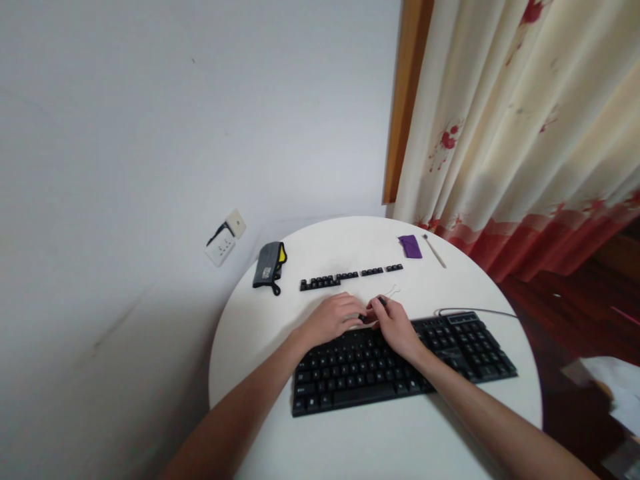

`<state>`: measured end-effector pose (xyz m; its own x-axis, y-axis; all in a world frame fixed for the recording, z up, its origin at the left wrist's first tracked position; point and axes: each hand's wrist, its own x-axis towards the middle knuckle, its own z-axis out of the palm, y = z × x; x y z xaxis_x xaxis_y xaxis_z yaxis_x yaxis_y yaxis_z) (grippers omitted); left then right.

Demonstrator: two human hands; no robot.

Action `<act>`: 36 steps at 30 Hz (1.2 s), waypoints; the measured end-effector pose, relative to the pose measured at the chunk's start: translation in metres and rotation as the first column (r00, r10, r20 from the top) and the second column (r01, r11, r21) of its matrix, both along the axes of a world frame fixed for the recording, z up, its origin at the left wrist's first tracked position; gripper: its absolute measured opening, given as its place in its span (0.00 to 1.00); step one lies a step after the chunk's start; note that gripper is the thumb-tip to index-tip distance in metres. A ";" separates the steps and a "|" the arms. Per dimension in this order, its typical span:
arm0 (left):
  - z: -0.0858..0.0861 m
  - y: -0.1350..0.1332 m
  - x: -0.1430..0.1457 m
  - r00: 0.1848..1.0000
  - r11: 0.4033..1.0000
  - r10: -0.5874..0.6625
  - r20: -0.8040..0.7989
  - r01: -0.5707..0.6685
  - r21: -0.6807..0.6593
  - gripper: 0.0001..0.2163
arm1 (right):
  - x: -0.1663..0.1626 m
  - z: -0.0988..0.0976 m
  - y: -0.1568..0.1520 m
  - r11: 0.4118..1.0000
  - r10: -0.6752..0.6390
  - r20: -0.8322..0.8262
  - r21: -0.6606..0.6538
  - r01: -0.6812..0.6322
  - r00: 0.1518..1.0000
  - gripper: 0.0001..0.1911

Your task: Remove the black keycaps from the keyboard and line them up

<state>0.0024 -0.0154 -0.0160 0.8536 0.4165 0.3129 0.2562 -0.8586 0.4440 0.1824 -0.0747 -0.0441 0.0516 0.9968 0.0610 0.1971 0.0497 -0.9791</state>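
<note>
A black keyboard (357,393) lies under both forearms, with its upper row partly hidden by my hands. My right hand (397,328) is closed around a wire keycap puller, whose dark handle (382,301) shows between thumb and fingers. Its thin wire loops (393,291) point away from me. Close beside it, my left hand (334,320) has its fingers bent together at a small black keycap (362,319), just above the keyboard's back edge. Behind the hands, several loose black keycaps (320,283) lie lined up in rows on the white round table (265,347).
A grey pouch (269,265) with a yellow patch lies at the table's left. Toward the back right are a purple cloth (411,247) and a thin brush (435,252). The keyboard cable (480,309) runs off the right edge. A wall socket (221,246) and curtain (500,133) stand behind.
</note>
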 end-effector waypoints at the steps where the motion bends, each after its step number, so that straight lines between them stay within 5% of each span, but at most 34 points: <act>1: 0.000 0.000 0.000 1.000 0.999 -0.007 -0.024 0.007 0.034 0.08 | 0.000 -0.001 0.000 1.000 -0.005 0.007 -0.005 0.005 1.000 0.18; 8: 0.001 -0.003 0.002 0.999 0.987 0.031 -0.036 -0.025 0.161 0.08 | 0.001 -0.001 0.000 0.993 -0.081 0.070 0.091 0.075 0.994 0.18; 17: -0.002 -0.003 0.004 0.981 0.999 -0.033 0.192 0.031 0.013 0.08 | 0.004 0.006 -0.001 0.967 -0.154 0.147 0.226 0.119 0.977 0.14; 24: -0.008 0.008 -0.001 0.940 0.998 0.055 0.335 -0.047 -0.033 0.10 | 0.003 0.008 -0.007 0.936 0.085 0.202 0.320 -0.148 0.976 0.15; 30: -0.006 0.009 -0.007 0.929 0.979 0.175 0.327 -0.129 -0.158 0.12 | -0.001 0.009 -0.010 0.926 0.039 0.288 0.350 -0.143 0.957 0.08; 36: -0.008 0.011 -0.006 0.938 0.986 0.051 0.343 0.007 -0.165 0.09 | 0.002 0.007 -0.009 0.925 0.034 0.366 0.340 -0.167 0.930 0.03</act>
